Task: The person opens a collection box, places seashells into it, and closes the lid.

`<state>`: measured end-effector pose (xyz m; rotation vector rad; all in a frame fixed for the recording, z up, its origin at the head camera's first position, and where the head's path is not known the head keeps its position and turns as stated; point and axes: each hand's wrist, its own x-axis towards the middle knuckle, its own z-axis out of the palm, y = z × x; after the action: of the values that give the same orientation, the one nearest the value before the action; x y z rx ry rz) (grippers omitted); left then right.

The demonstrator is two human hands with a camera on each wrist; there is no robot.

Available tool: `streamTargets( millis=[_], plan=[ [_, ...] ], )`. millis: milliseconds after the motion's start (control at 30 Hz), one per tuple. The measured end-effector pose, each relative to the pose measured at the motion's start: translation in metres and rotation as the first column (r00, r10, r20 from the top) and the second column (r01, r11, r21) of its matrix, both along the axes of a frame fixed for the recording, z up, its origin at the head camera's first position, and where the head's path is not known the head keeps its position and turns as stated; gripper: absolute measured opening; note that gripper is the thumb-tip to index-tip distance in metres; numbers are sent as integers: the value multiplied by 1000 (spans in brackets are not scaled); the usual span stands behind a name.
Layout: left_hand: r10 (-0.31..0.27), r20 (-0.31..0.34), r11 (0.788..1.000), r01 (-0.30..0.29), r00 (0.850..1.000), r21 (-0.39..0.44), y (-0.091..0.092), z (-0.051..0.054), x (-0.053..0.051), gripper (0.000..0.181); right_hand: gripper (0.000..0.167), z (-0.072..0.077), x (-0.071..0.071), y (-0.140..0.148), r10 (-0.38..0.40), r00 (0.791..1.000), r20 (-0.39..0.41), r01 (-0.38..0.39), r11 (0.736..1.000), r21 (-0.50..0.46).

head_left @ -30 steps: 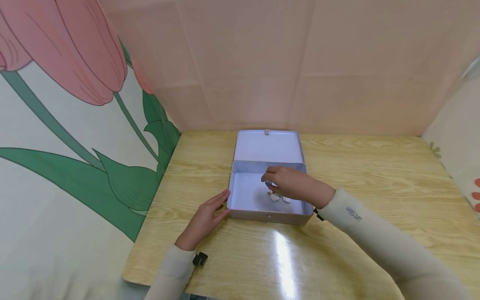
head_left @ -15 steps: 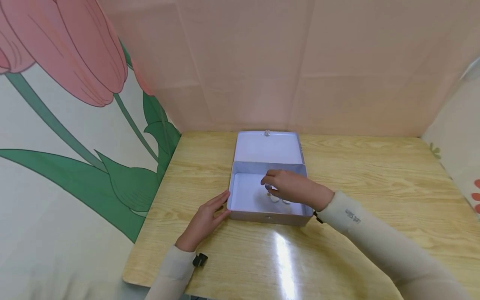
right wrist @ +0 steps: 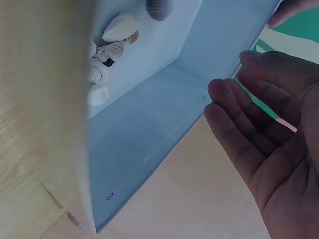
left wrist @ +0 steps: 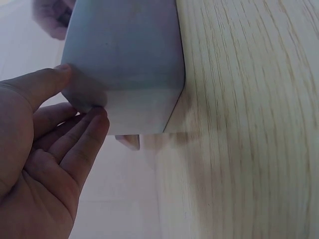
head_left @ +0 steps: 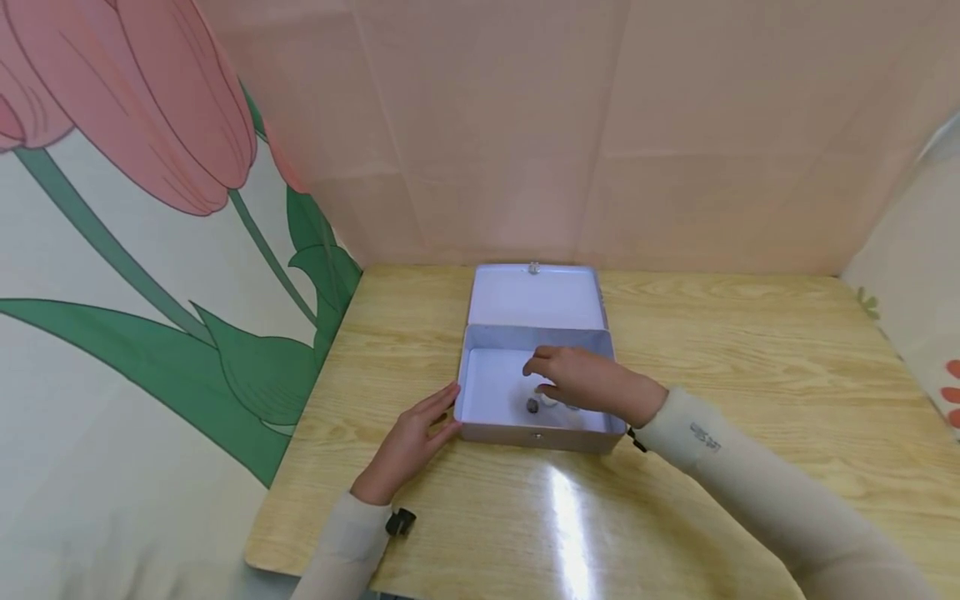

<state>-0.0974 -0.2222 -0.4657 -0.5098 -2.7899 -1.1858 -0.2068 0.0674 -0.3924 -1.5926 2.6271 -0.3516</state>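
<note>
A light-coloured hinged box, probably metal, stands with its lid up. Its front left corner is touched by my left hand: in the left wrist view the thumb and fingertips lie either side of that corner. Over the box's inside is my right hand, fingers loosely bent and holding nothing. A small dark round shell lies on the box floor below the fingertips. Pale seashells lie in a group, including a striped spiral shell and a tiny brownish shell. In the head view my right hand partly hides them.
The raised lid leans back behind the box, near the pink backdrop. Underneath is a wood-grain table. A tulip-patterned cloth hangs along the left side.
The dark shell was between my right fingers and now lies on the box floor, the fingers parted from it. My left hand has stayed at the box's corner.
</note>
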Motion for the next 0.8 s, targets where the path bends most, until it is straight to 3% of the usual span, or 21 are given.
streamTargets(
  millis=[333, 800],
  plan=[
    [3, 9, 1000, -3, 1000, -5, 1, 1, 1, 59, 28, -1, 4, 22, -44, 999, 23, 44, 999, 12],
    [-8, 10, 999, 9, 1000, -38, 0, 4, 0, 60, 25, -8, 6, 76, -188, 979, 78, 193, 979, -67]
  ],
)
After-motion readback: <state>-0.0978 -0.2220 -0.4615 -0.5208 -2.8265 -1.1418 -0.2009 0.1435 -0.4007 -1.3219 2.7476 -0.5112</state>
